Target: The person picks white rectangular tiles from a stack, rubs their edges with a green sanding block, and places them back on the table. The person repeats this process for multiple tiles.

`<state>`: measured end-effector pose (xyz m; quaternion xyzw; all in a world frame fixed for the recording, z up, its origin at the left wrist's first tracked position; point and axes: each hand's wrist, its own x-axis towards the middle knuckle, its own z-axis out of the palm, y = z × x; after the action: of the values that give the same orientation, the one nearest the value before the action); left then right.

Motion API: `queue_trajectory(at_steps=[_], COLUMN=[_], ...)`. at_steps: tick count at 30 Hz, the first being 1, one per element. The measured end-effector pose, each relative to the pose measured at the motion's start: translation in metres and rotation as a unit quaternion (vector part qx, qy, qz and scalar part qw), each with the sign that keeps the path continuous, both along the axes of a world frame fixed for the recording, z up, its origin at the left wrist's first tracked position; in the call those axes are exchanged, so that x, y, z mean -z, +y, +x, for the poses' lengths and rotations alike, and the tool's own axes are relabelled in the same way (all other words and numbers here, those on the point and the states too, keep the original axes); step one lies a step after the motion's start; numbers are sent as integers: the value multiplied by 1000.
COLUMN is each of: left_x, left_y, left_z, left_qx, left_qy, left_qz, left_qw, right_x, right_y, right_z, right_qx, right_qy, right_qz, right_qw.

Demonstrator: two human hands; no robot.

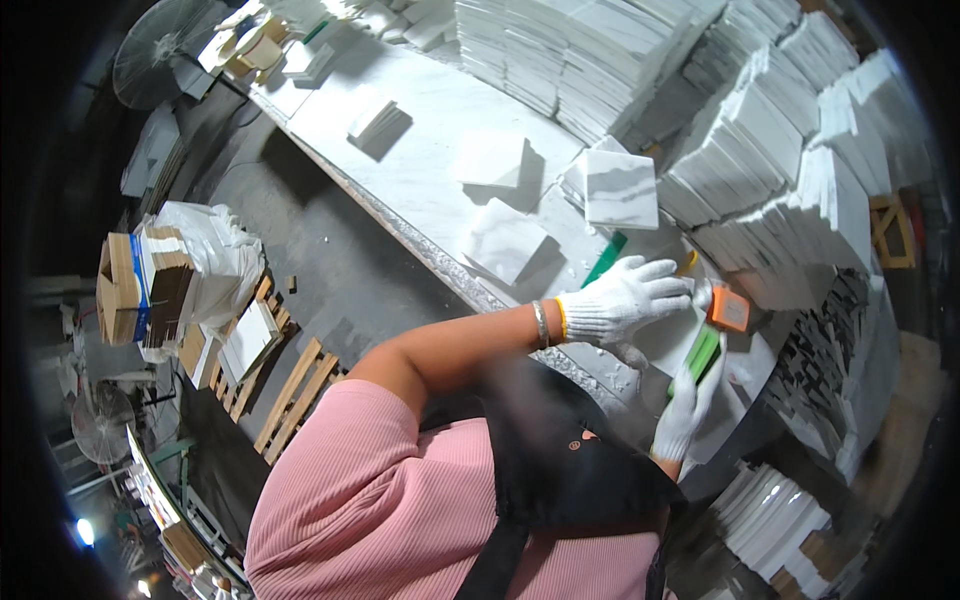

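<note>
My left hand (625,298), in a white knitted glove with a yellow cuff, is over the worktable with its fingers stretched out. Partly hidden beneath and beside it is a pale tile (668,335); whether the hand presses on it I cannot tell. My right hand (688,408), also gloved in white, closes around a long bright-green block (697,355). Just beyond that block sits an orange block (728,308). A dark-green strip (605,258) lies on the far side of my left hand.
White marble-look tiles (620,190) stand and lie along the table (420,190). Tall tile stacks (740,150) line its far right side. Wooden pallets (290,395) and wrapped cartons (170,275) are on the floor at left. A fan (165,50) stands at the upper left.
</note>
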<state>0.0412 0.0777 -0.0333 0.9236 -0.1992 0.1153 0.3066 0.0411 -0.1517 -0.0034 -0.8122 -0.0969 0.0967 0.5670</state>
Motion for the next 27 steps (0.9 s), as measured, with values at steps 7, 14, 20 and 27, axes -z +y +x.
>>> queue_trajectory(at_steps=[7, 14, 20, 27], left_x=[-4, -8, -12, -9], left_y=[1, 4, 0, 2], left_z=[0, -3, 3, 3], left_qx=[10, 9, 18, 17], left_qy=[5, 14, 18, 26], left_qz=[-11, 12, 11, 9], left_qw=[1000, 1000, 1000, 999], right_x=[0, 16, -14, 57], right_y=[-21, 1, -70, -159], right_z=[-19, 31, -7, -7], right_qx=[-73, -16, 138, 151], right_qy=[-56, -25, 20, -80], right_qz=[6, 4, 46, -390], right_qw=[996, 1000, 989, 905])
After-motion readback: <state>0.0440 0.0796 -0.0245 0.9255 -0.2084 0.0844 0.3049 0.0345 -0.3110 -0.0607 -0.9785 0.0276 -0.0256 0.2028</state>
